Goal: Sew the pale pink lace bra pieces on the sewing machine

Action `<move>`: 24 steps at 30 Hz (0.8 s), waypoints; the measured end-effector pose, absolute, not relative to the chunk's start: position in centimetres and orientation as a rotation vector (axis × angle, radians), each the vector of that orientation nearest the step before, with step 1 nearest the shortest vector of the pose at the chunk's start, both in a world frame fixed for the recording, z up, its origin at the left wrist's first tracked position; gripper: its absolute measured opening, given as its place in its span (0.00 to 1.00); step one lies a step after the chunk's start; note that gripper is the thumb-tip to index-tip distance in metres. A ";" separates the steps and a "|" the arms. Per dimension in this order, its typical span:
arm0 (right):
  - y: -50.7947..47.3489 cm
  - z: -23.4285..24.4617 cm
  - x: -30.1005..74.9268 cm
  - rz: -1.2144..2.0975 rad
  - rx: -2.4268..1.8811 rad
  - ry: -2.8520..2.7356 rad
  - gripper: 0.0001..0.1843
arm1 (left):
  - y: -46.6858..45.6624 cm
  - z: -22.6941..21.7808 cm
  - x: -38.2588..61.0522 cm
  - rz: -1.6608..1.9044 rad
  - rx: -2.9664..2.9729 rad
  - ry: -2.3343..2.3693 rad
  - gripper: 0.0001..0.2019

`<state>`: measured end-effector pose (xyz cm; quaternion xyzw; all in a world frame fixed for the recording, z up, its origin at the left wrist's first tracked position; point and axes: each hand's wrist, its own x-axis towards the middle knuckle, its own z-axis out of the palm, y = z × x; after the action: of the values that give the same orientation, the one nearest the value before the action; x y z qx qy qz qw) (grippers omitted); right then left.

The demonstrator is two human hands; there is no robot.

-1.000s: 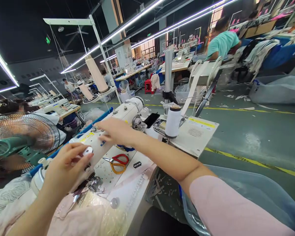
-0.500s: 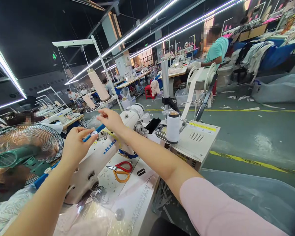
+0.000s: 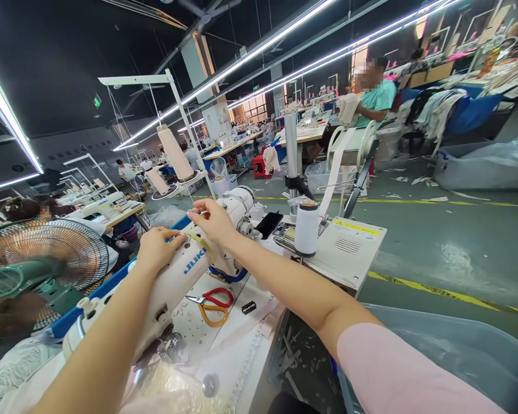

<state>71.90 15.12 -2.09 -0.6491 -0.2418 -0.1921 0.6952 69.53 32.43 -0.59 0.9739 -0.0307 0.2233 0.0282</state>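
A white JUKI sewing machine [image 3: 185, 270] stands on the table in front of me. My left hand [image 3: 157, 248] rests on top of the machine arm with its fingers curled; a small white bobbin it held earlier is hidden now. My right hand [image 3: 211, 221] hovers just above the machine top near the handwheel [image 3: 242, 201], fingers pinched on a thin thread. Scissors with red and orange handles [image 3: 211, 302] lie on the table under the machine arm. A white thread cone [image 3: 306, 229] stands to the right on the stand base.
A running fan [image 3: 34, 270] is at the left. Pale fabric [image 3: 164, 385] lies under the needle. A control box [image 3: 349, 250] sits at the table's right end, a clear plastic bin [image 3: 435, 345] below it. Other workers sit at distant tables.
My left hand has come down from in front of the machine onto its top. My right hand stayed over the machine top, pinching thread. The view tilted up slightly.
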 end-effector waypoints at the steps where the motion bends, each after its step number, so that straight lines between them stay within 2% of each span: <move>1: 15.1 -2.1 71.8 -0.431 -1.452 -0.543 0.13 | 32.4 -0.6 69.5 0.669 3.023 -0.099 0.19; 5: 15.2 -2.4 71.4 -0.384 -1.445 -0.589 0.18 | 31.6 -0.7 68.6 0.651 3.092 -0.072 0.18; 8: 15.1 -2.9 71.1 -0.247 -1.510 -0.664 0.20 | 30.7 -0.6 66.6 0.785 3.107 -0.040 0.21; 12: 14.8 -2.9 70.5 0.053 -1.510 -0.609 0.20 | 30.6 -0.2 64.3 1.076 2.934 -0.602 0.21; 14: 14.9 -2.4 70.1 0.174 -1.426 -0.594 0.17 | 30.8 0.1 63.9 1.066 2.789 -0.831 0.19; 19: 15.2 -0.7 69.7 0.372 -1.357 -0.726 0.07 | 31.4 1.1 64.8 0.983 2.763 -0.779 0.19; 21: 14.8 -0.2 70.3 0.345 -1.557 -0.872 0.08 | 31.9 1.4 65.2 0.919 2.822 -0.768 0.19; 24: 13.9 0.1 71.8 0.109 -1.967 -1.036 0.09 | 33.0 1.3 65.5 0.828 2.973 -0.746 0.19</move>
<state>71.82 13.89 0.09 -0.7926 -0.4174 0.0439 0.4422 65.50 32.98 1.31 0.9363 -0.2349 0.2606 -0.0168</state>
